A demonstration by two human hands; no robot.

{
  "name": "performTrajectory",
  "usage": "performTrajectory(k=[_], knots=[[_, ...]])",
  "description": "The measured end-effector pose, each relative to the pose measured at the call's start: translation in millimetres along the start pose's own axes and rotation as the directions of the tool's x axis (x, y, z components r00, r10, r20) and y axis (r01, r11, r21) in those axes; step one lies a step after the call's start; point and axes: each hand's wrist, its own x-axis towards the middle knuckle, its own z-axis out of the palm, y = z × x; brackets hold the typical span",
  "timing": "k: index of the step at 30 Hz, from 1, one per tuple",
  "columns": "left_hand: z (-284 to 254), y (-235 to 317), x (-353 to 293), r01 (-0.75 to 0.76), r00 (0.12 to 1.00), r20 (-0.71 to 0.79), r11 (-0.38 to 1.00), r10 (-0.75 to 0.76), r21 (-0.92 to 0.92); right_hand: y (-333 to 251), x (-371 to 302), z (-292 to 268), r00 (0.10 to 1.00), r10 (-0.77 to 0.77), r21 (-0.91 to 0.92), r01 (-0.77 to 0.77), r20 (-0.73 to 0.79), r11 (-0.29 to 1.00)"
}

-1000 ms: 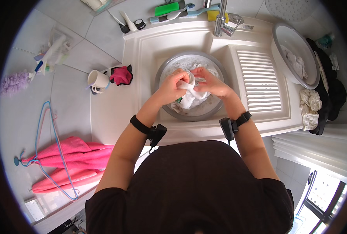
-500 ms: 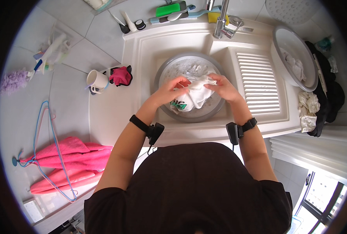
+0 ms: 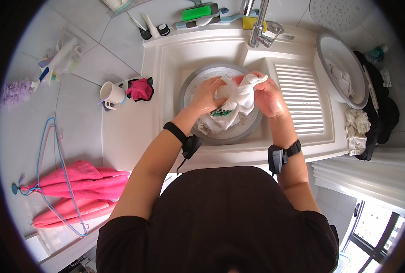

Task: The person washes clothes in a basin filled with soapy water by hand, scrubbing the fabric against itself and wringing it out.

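A wet white cloth garment [image 3: 242, 101] with a green and black print is bunched up over the grey-rimmed basin [image 3: 220, 140] in the sink. My left hand [image 3: 207, 95] grips its left side, fingers curled into the fabric. On the other side, my right hand [image 3: 270, 98] has its fingers closed around a raised, gathered part, palm partly turned up. The lower folds hang into the basin, where suds show around them. Some fingertips are hidden by the cloth.
Right of the basin is a ribbed washboard [image 3: 301, 98]. Beyond it stand a second basin [image 3: 320, 54] holding white cloth, a crumpled cream cloth [image 3: 358, 123] and black fabric [image 3: 384, 113]. The faucet [image 3: 257, 34] rises behind. A mug [image 3: 111, 93] and pink cloth [image 3: 140, 89] sit left.
Both hands have gathered the white garment and lifted part of it higher. My right hand has turned its palm up and moved slightly right; the printed patch has shifted right.
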Motion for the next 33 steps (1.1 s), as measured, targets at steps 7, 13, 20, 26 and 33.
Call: performTrajectory(k=[7,13,20,26,33], knots=[[-32.1,-27.5,-5.2,0.211,0.955,-0.067,0.819,-0.29,-0.535,-6.4,-6.3,-43.5,0.803,-0.23,-0.219,0.127,-0.55,0.967],[-79.5,12.8,-1.2,0.125,0.942,-0.085,0.577,-0.323,-0.807,-16.2,-19.8,-56.7,0.856,-0.196,-0.127,0.154,-0.479,0.98],[-115.4,51.5,5.7,-0.08,0.953,-0.21,0.488,-0.218,-0.869,-18.2,-16.4,-48.9,0.884,-0.179,0.005,0.201,-0.432,0.98],[-108.2,34.3,-5.1,-0.018,0.96,-0.091,0.265,-0.266,-0.964,-13.4,-14.1,-51.1,0.898,-0.155,0.062,0.198,-0.411,0.978],[-96.1,23.5,-7.6,0.079,0.914,-0.06,0.321,-0.401,-0.944,-2.5,-10.3,-64.9,0.879,-0.082,0.124,0.158,-0.47,0.98]])
